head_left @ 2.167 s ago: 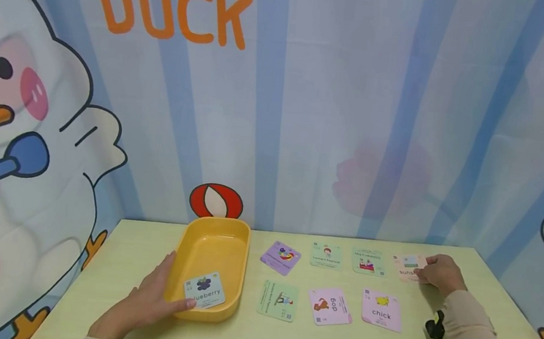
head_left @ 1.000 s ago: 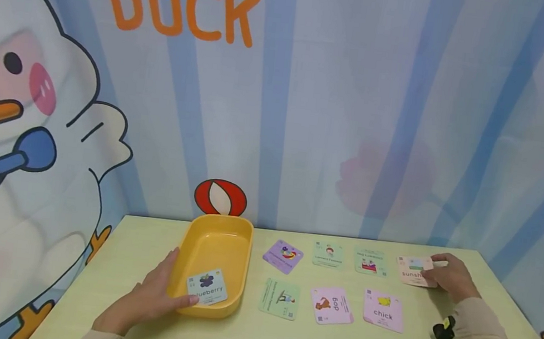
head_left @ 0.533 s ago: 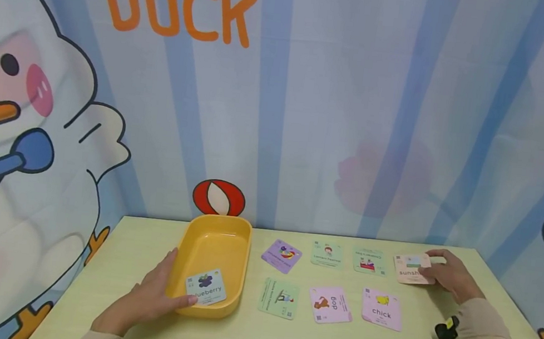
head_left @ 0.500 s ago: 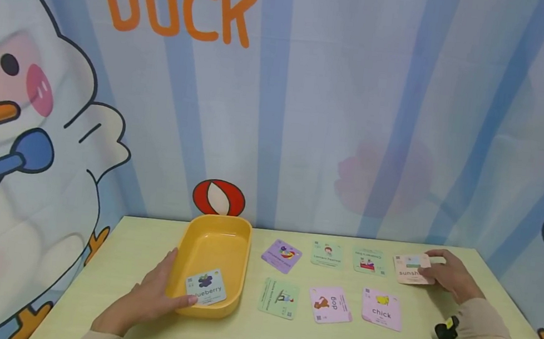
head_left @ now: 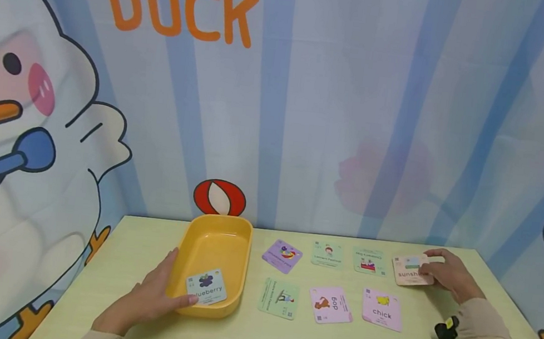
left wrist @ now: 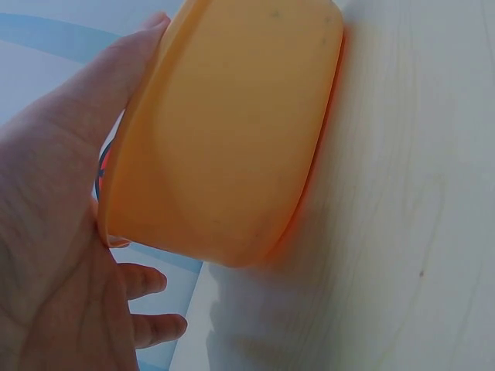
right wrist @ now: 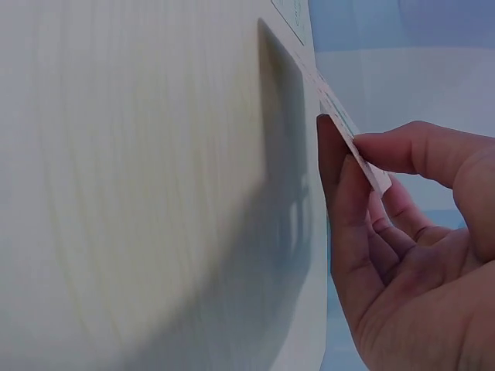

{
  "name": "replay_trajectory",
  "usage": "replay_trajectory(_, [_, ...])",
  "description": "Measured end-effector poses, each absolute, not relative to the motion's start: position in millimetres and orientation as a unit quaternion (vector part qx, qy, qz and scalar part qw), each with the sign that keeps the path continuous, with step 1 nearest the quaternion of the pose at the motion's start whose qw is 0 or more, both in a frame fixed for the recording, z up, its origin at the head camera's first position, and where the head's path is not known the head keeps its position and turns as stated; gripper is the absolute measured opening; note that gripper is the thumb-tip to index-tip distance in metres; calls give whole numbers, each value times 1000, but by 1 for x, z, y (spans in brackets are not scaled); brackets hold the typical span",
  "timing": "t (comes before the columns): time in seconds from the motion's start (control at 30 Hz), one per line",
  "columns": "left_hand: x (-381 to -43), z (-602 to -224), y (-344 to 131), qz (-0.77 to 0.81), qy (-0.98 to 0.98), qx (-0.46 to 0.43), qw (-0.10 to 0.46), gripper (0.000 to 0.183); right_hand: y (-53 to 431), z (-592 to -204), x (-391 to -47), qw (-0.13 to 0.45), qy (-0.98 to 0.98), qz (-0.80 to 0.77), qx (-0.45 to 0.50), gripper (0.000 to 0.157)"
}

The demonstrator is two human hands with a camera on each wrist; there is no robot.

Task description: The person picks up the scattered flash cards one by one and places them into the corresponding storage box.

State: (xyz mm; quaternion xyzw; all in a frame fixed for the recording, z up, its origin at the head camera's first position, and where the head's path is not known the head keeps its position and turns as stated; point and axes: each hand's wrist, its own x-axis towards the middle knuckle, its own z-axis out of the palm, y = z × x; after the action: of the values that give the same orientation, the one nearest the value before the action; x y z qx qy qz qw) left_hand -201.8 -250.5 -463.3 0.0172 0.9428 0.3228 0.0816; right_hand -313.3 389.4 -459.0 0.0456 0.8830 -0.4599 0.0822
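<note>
My left hand [head_left: 143,299] grips the near left side of a yellow plastic tray [head_left: 220,247], thumb over the rim. A blueberry word card [head_left: 207,286] lies inside, close to the thumb. In the left wrist view the tray's outer wall [left wrist: 224,139] faces the camera, with some fingers spread below its end. At the far right of the table, my right hand [head_left: 449,272] pinches a pale pink "sunsh…" card [head_left: 404,274] by its right side; the fingers cover the word's end. The right wrist view shows this card [right wrist: 344,124] tilted, its held side raised off the table.
Several word cards lie in two rows between the hands, among them a purple card [head_left: 282,256], a dog card [head_left: 330,306] and a chick card [head_left: 382,309]. A black device [head_left: 446,330] sits at the right wrist. A curtain [head_left: 309,112] hangs behind the table.
My right hand has lifted its side of the pink card, which lay flat before, and shifted it slightly nearer. The left hand, tray and other cards stay put.
</note>
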Motion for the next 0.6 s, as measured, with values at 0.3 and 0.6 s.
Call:
replay_trajectory(0.3, [-202,-465,-252,322,943,17,78,127,388,-463,-317,80,886,-453,55,69])
replay_trajectory(0.6, [-201,-464,-251,324,943,12,80,128,381,-457,-314,76,884,-458,45,71])
